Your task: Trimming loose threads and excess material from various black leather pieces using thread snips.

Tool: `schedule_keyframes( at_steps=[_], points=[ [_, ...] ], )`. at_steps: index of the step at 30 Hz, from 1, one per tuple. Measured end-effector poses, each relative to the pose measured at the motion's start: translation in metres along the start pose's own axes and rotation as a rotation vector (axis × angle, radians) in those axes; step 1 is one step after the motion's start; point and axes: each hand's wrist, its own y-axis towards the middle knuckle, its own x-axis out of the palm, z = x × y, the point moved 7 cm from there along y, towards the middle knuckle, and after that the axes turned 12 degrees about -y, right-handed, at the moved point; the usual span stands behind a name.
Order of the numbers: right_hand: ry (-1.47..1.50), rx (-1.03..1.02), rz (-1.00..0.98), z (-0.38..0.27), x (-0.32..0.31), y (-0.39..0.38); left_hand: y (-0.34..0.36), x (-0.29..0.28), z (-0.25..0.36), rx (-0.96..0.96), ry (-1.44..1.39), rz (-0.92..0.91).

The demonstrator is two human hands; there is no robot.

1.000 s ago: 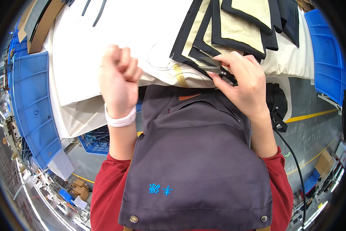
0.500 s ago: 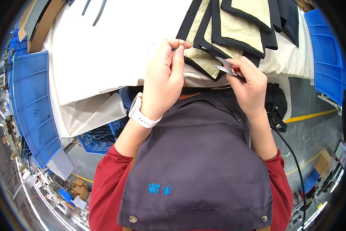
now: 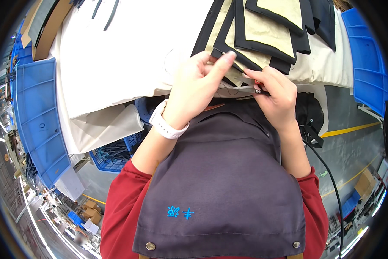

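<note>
At the near edge of the pile of black-bordered beige fabric panels, my left hand [image 3: 199, 80] pinches the corner of one panel [image 3: 255, 57]. Its thumb is raised over the border, and the other fingertips are partly hidden. My right hand [image 3: 276, 93] is closed around small thread snips [image 3: 258, 91], whose blades point left below the panel edge. The right fingertips touch or come very near that same edge. A dark loose thread [image 3: 223, 91] curls between the hands.
The pile rests on a white-covered table [image 3: 116, 60]. Blue plastic bins stand at the left [image 3: 40, 116] and right [image 3: 366, 56]. A blue basket [image 3: 112, 155] holds dark strips under the table. Two dark strips [image 3: 112, 15] lie at the far left, near cardboard [image 3: 51, 30].
My left hand has moved right and taken the panel's corner, where it was near a thread before. That panel has shifted slightly left. The snips have dropped a little and their blades point more level.
</note>
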Motion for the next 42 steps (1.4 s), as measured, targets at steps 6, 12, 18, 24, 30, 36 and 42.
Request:
schedule_keyframes(
  at_steps=[6, 12, 18, 24, 30, 36, 42],
  points=[
    [0.169, 0.097, 0.021, -0.005, -0.008, 0.006, 0.005, 0.000, -0.008, 0.059, 0.011, -0.050],
    [-0.007, 0.132, 0.046, 0.001, -0.008, 0.004, -0.005, -0.004, -0.016, -0.019, -0.015, -0.103],
    [-0.134, 0.016, 0.040, -0.010, -0.004, 0.007, -0.007, -0.003, -0.015, -0.049, -0.002, -0.155],
    [-0.144, 0.018, 0.018, -0.016, 0.000, 0.006, -0.005, -0.006, -0.015, -0.105, -0.149, -0.174],
    [0.169, 0.031, -0.127, -0.017, -0.003, 0.003, -0.003, -0.004, -0.022, -0.127, -0.081, -0.127],
    [0.175, 0.264, -0.047, 0.000, -0.004, 0.006, -0.009, -0.016, -0.007, 0.117, 0.074, 0.030],
    [0.116, 0.281, -0.063, 0.000, -0.004, 0.007, -0.010, -0.015, -0.002, 0.157, 0.071, 0.001]
  ],
)
